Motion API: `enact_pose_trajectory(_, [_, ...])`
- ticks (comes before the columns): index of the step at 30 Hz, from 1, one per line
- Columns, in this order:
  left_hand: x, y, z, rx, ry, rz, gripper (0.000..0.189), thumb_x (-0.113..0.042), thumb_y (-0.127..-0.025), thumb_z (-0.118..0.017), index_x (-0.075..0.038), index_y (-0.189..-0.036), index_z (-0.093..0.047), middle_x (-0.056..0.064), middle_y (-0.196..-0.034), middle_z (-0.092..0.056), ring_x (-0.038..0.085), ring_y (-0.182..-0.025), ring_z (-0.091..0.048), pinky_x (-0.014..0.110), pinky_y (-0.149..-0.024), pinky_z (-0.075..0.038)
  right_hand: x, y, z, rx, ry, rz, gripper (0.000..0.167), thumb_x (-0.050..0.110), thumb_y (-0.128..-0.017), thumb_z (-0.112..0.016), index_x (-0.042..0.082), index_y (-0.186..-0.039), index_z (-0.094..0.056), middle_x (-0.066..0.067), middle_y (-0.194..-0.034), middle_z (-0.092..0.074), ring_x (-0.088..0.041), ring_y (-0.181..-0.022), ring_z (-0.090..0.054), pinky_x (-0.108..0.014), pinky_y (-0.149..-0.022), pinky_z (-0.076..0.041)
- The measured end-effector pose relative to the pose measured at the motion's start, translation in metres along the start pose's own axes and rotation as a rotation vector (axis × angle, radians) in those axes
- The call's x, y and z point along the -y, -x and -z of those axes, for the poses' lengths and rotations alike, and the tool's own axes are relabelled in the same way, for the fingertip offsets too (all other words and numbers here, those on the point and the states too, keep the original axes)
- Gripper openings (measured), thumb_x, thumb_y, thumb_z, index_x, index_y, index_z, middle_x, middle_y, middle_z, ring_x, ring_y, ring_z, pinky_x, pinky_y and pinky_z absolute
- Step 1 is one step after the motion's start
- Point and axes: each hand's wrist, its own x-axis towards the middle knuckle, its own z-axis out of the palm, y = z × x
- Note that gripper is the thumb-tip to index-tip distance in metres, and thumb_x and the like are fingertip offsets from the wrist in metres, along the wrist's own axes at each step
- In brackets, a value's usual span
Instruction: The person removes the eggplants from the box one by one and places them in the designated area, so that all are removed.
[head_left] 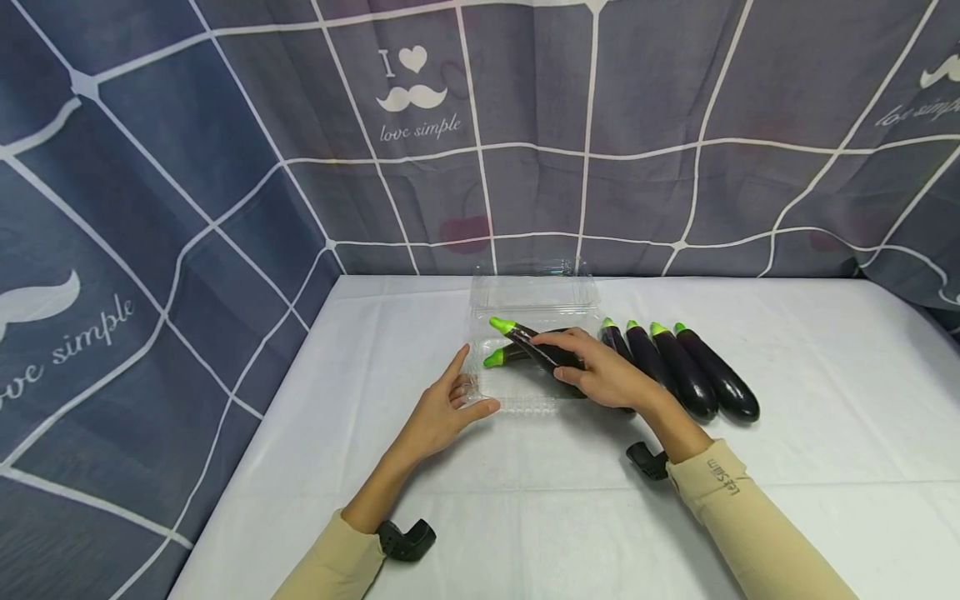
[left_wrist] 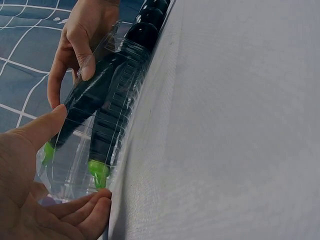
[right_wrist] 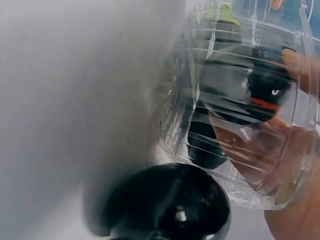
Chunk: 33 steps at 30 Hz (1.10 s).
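A clear plastic clamshell container (head_left: 517, 390) lies on the table with its lid (head_left: 525, 292) folded back. One purple-black eggplant (head_left: 512, 355) with a green stem rests in it. My right hand (head_left: 603, 372) grips a second eggplant (head_left: 534, 348) by its body, tilted over the container, stem end toward the far left. The hand hides its thick end. My left hand (head_left: 441, 410) holds the container's left near corner, thumb along the near side and fingers against the end wall. Through the plastic, the left wrist view shows both eggplants (left_wrist: 104, 132).
Several more eggplants (head_left: 716, 375) lie side by side to the container's right, stems away from me. A white cloth (head_left: 562, 525) covers the table. Grey-blue checked curtains (head_left: 525, 200) hang along the back and left.
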Motion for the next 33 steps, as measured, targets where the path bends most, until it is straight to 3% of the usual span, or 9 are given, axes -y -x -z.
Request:
enact_pose_trajectory(7, [0.006, -0.0031, -0.001, -0.006, -0.012, -0.011, 0.096, -0.037, -0.086, -0.078, -0.023, -0.16, -0.018, 0.025, -0.145, -0.044, 0.032, -0.132, -0.046, 0.037, -0.107, -0.041, 0.0, 0.0013, 0.0006, -0.041, -0.003, -0.003, 0.052, 0.006, -0.098, -0.058, 0.021, -0.147, -0.05, -0.009, -0.124, -0.05, -0.022, -0.098, -0.048, -0.042, -0.083, -0.042])
enact_pose_trajectory(15, [0.0038, -0.0032, -0.0015, 0.001, -0.015, 0.017, 0.095, -0.022, -0.089, -0.077, -0.019, -0.16, -0.014, 0.029, -0.147, -0.039, 0.036, -0.135, -0.042, 0.041, -0.109, -0.039, -0.0009, 0.0018, -0.0025, -0.111, -0.022, -0.041, 0.05, 0.014, -0.097, -0.062, 0.019, -0.145, -0.052, -0.011, -0.123, -0.051, -0.023, -0.089, -0.049, -0.041, -0.076, -0.044])
enact_pose_trajectory(19, [0.0038, -0.0032, -0.0017, 0.001, -0.012, 0.029, 0.094, -0.019, -0.089, -0.076, -0.018, -0.16, -0.014, 0.031, -0.147, -0.038, 0.037, -0.136, -0.041, 0.042, -0.109, -0.038, -0.0007, 0.0006, -0.0035, -0.135, -0.022, -0.051, 0.054, 0.018, -0.094, -0.068, 0.019, -0.146, -0.051, -0.011, -0.125, -0.051, -0.026, -0.102, -0.052, -0.045, -0.084, -0.045])
enact_pose_trajectory(24, [0.0048, -0.0012, -0.0012, -0.008, -0.005, 0.015, 0.095, -0.03, -0.088, -0.078, -0.024, -0.16, -0.017, 0.025, -0.147, -0.042, 0.032, -0.134, -0.043, 0.038, -0.108, -0.04, -0.0002, 0.0007, -0.0037, -0.147, -0.038, -0.049, 0.056, 0.02, -0.094, -0.069, 0.02, -0.147, -0.05, -0.009, -0.138, -0.048, -0.029, -0.123, -0.049, -0.049, -0.091, -0.045])
enact_pose_trajectory(33, [0.0068, -0.0022, -0.0004, -0.006, -0.018, 0.0, 0.099, -0.043, -0.085, -0.078, -0.026, -0.16, -0.017, 0.021, -0.146, -0.043, 0.028, -0.134, -0.045, 0.035, -0.107, -0.042, -0.0049, 0.0011, -0.0052, -0.188, -0.062, -0.024, 0.055, 0.019, -0.095, -0.069, 0.017, -0.146, -0.05, -0.007, -0.143, -0.049, -0.029, -0.128, -0.047, -0.049, -0.09, -0.048])
